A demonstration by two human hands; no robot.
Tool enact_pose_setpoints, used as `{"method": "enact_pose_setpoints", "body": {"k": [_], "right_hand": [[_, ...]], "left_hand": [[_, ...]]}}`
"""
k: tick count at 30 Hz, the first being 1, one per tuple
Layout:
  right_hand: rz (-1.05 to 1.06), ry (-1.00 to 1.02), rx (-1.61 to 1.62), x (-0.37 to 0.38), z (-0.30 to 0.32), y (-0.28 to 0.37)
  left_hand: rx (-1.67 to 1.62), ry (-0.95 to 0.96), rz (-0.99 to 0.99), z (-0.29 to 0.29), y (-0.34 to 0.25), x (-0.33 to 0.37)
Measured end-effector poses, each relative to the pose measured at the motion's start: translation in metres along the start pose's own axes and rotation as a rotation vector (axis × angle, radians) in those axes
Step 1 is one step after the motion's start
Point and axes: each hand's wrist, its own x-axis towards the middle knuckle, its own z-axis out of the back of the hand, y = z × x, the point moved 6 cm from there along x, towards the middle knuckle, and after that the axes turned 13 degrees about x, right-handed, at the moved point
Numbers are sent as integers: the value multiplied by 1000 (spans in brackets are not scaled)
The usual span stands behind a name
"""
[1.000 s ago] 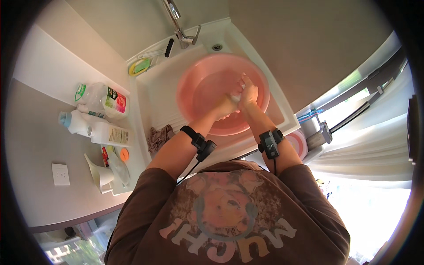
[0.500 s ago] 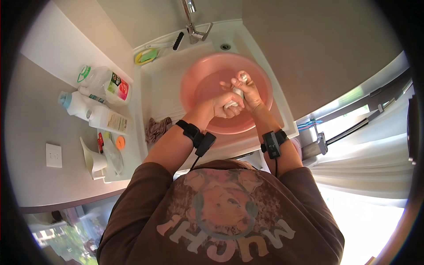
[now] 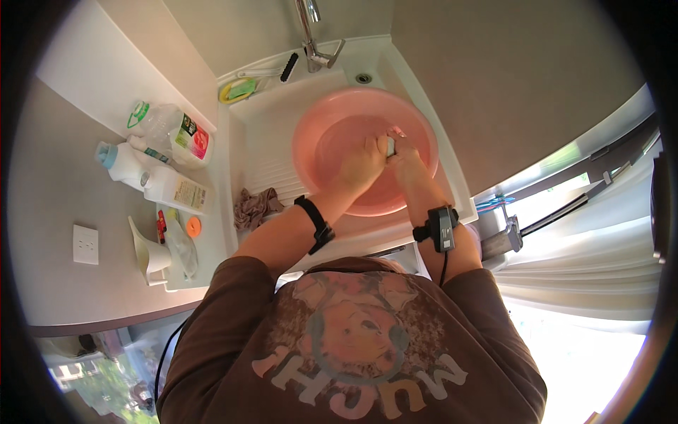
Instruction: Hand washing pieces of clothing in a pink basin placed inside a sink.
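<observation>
Over the wide pink basin (image 3: 311,120), both of my hands work close together on a small white cloth (image 3: 390,147). My left hand (image 3: 364,165) is closed round one end, its back turned upward. Against it, my right hand (image 3: 404,150) is closed on the other end of the cloth. Only a short stretch of the cloth shows between the two fists; the rest is hidden by my fingers. The basin stands in the white sink and seems to have water in its bottom.
A crumpled brown cloth (image 3: 254,208) lies on the ribbed washboard (image 3: 272,166) at the left. Bottles (image 3: 176,192) and a white scoop (image 3: 147,254) stand on the left ledge. Behind the basin are a tap (image 3: 316,53), a black-bristled brush (image 3: 288,67) and a green soap bar (image 3: 242,88).
My left hand has rolled over, so its back now faces up. My right hand has dropped slightly and turned inward, and less of the white cloth shows.
</observation>
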Motion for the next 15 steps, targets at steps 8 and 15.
{"method": "enact_pose_setpoints", "body": {"k": [8, 15], "right_hand": [[332, -19, 51, -47, -34, 14], [296, 0, -21, -56, -30, 19]], "left_hand": [[-319, 327, 328, -8, 15, 4], [-463, 501, 295, -51, 8, -13]]}}
